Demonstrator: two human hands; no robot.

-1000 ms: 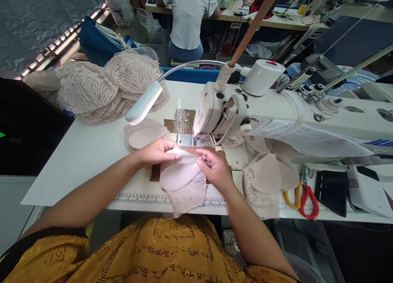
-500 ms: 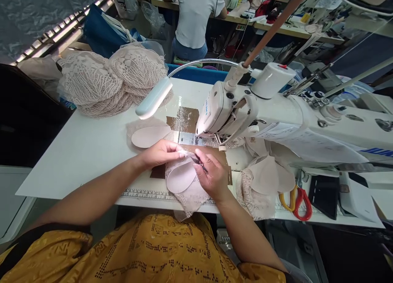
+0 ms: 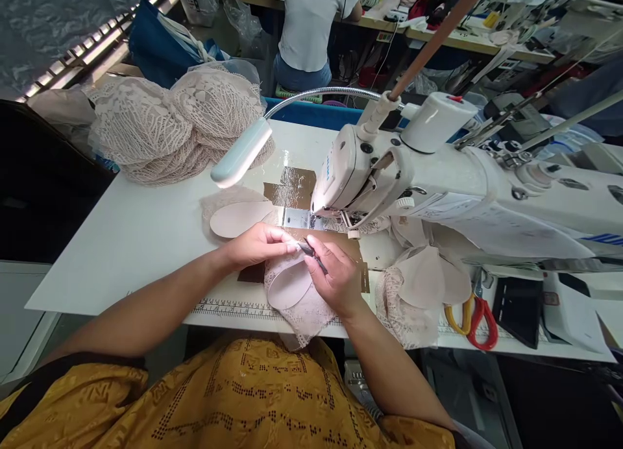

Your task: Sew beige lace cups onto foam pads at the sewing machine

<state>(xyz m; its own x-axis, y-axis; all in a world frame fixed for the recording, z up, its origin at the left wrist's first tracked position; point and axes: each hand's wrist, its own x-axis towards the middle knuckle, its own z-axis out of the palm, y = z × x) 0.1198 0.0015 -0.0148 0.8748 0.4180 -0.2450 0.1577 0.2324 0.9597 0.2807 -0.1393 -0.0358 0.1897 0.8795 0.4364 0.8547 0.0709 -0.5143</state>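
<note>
My left hand (image 3: 263, 244) is closed, pinching the upper edge of a pale lace bra piece (image 3: 311, 313) between thumb and fingers. A smooth oval cup pad (image 3: 291, 285) lies on that lace, which hangs over the table's front edge. In my right hand (image 3: 335, 274) is a pair of small dark thread snips (image 3: 316, 257), the tips pointing at the lace by my left fingertips. Whether the blades touch the fabric I cannot tell. Just beyond both hands stands the white sewing machine (image 3: 341, 170), its needle plate (image 3: 296, 218) lit.
Another padded lace piece (image 3: 242, 218) lies left of the needle plate. A large lace pile (image 3: 146, 124) stands back left, below the lamp (image 3: 243, 152). More cups (image 3: 421, 277), red-and-yellow-handled scissors (image 3: 481, 324) and a dark phone-like slab (image 3: 518, 309) lie right. A person (image 3: 311, 27) sits beyond.
The snips have turned slightly and their tips now sit closer to my left fingertips. Both hands have shifted very little. The whole view has moved slightly.
</note>
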